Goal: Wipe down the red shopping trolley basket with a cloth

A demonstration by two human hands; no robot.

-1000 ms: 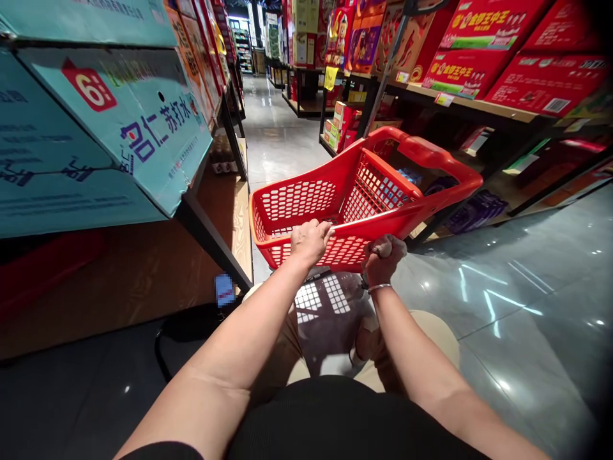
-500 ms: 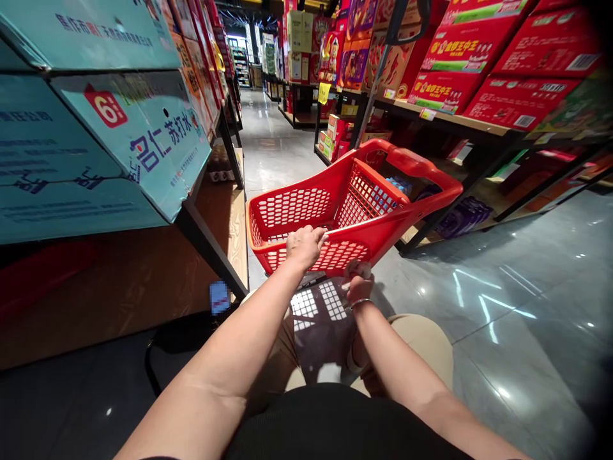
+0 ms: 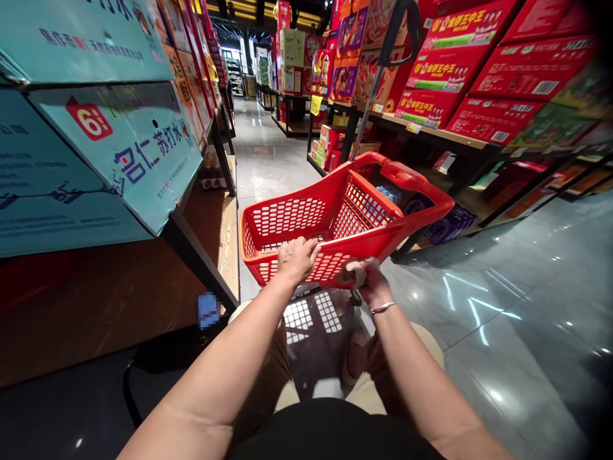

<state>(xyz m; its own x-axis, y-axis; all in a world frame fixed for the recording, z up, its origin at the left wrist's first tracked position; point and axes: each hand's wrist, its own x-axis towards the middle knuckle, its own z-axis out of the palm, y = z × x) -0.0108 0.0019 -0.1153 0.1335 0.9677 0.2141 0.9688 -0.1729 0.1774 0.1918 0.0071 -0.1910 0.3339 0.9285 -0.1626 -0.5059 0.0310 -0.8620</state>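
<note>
A red plastic shopping cart (image 3: pixel 378 241) with a perforated basket stands sideways in front of me. My left hand (image 3: pixel 297 260) is closed over its near rim, fingers curled to the inner side. Lower and to the right, my right hand (image 3: pixel 377 286) holds a crumpled greyish cloth (image 3: pixel 355 273) against the outside of the near wall, under the rim. The fingers of that hand are partly hidden and slightly blurred. Past the cart's inner divider, blue-capped bottles (image 3: pixel 390 193) show near the handle end.
Light-blue cartons (image 3: pixel 115 147) are stacked on a shelf close at my left. Red boxes (image 3: pixel 445 70) fill the shelf at right. A black-handled pole (image 3: pixel 368 108) rises behind the cart. A black bag (image 3: pixel 167 348) lies on the floor at left. The aisle floor (image 3: pixel 256 144) stretches ahead.
My right hand has moved up and to the right with the cloth along the cart's near wall. My left hand stays on the rim. The whole view has shifted slightly.
</note>
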